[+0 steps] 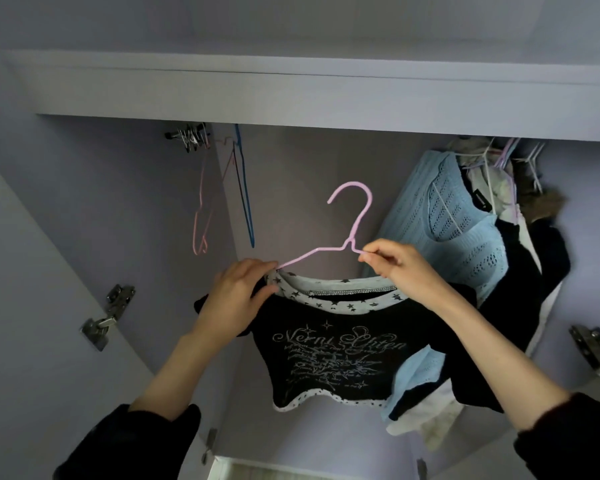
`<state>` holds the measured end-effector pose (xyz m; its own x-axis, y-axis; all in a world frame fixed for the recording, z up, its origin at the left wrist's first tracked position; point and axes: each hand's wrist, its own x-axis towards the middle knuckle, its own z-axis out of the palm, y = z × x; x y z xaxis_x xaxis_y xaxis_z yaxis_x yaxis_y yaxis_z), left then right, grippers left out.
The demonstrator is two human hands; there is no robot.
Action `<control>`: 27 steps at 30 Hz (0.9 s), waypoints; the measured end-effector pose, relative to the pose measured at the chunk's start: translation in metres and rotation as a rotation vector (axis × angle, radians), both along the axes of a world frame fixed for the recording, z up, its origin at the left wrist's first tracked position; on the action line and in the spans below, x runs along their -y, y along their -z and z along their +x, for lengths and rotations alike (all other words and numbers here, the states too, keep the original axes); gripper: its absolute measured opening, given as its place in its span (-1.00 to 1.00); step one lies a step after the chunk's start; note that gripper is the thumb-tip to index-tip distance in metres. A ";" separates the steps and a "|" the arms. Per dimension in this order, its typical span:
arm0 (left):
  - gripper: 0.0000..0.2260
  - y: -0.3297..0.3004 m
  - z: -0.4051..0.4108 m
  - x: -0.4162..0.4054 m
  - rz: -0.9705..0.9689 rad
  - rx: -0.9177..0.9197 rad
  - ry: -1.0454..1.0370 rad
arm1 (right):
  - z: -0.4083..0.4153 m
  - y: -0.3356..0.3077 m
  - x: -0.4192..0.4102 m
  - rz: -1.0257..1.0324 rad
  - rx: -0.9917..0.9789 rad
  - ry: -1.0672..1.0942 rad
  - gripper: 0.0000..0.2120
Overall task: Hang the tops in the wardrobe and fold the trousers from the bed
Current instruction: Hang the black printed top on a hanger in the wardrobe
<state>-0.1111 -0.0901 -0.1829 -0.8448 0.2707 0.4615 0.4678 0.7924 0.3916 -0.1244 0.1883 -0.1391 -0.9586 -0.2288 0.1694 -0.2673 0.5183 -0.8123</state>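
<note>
Our left hand grips the top at its collar; our right hand pinches the hanger. We should seat both shoulders evenly before hooking the rail.

light: dim, cool, even | shadows: soft | edges: wide-angle bending | blur: slight, towards right edge

Pale lilac wardrobe interior, dim even light, view angled upward. Thick white top panel spans full width. Plain ceiling above, same pale tone. L door open, metal hinge on inner face; second metal hinge at R edge. Empty wire hangers, pink and blue, hang upper L. Bunch of hung clothes crowded at R. Strip of light floor at bottom, blurred.
</note>
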 end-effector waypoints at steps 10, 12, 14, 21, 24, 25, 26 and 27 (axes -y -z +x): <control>-0.88 0.005 0.001 0.007 -0.077 0.025 -0.107 | 0.008 0.004 -0.013 -0.062 0.105 0.009 -0.84; -0.90 0.006 0.000 0.009 -0.021 0.058 -0.022 | 0.009 0.006 -0.016 -0.093 0.112 0.026 -0.87; -0.90 0.008 -0.001 0.010 0.043 0.111 0.064 | 0.008 0.006 -0.019 -0.140 0.115 0.053 -0.88; -0.93 0.018 -0.008 -0.002 0.040 0.039 -0.016 | 0.004 0.002 -0.037 -0.292 0.529 -0.190 -0.86; -0.90 0.023 -0.010 -0.008 -0.001 0.026 -0.036 | 0.008 0.002 -0.043 -0.435 0.777 -0.363 -0.82; -0.90 0.025 -0.010 -0.009 0.004 0.028 -0.033 | 0.010 0.004 -0.043 -0.468 0.810 -0.399 -0.81; -0.89 0.026 -0.011 -0.011 0.012 0.035 -0.030 | 0.012 0.007 -0.044 -0.500 0.821 -0.408 -0.81; -0.89 0.027 -0.011 -0.014 0.024 0.049 -0.031 | 0.014 0.009 -0.045 -0.531 0.816 -0.390 -0.81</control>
<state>-0.1219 -0.0761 -0.2099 -0.8746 0.2331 0.4251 0.4225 0.7964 0.4326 -0.1106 0.2334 -0.1486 -0.7029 -0.6321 -0.3262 0.3921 0.0384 -0.9191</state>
